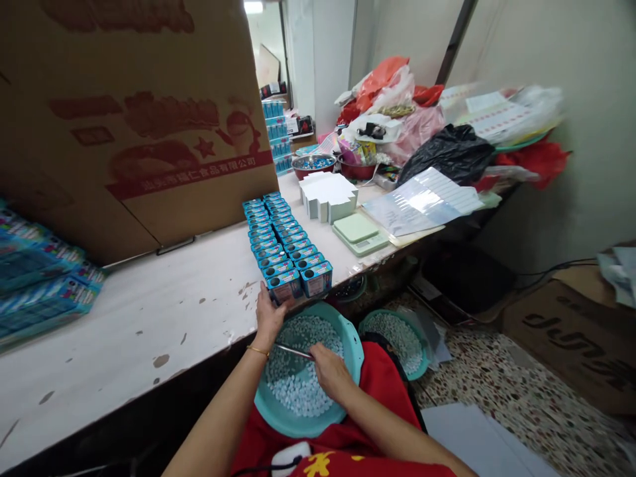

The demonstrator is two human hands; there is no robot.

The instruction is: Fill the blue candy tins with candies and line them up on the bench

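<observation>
My left hand [269, 314] is closed around the near end of a small blue box [284, 283], the front one of the left row at the table's edge. Two rows of such blue boxes [291, 233] stand side by side, running back along the table. My right hand [330, 372] grips a thin metal tool [294, 350] over a turquoise basin [356, 350] in my lap; the tool's far end passes behind my left wrist, so its kind is unclear. Many small pale round pieces [299, 392] lie in the basin.
A large cardboard carton [199, 199] and stacked blue packs [50, 291] stand on the left. A pale green scale [360, 233], white cartons [328, 192] and plastic sheets [422, 202] lie to the right. Another turquoise basin [426, 363] of pale pieces sits beside my legs.
</observation>
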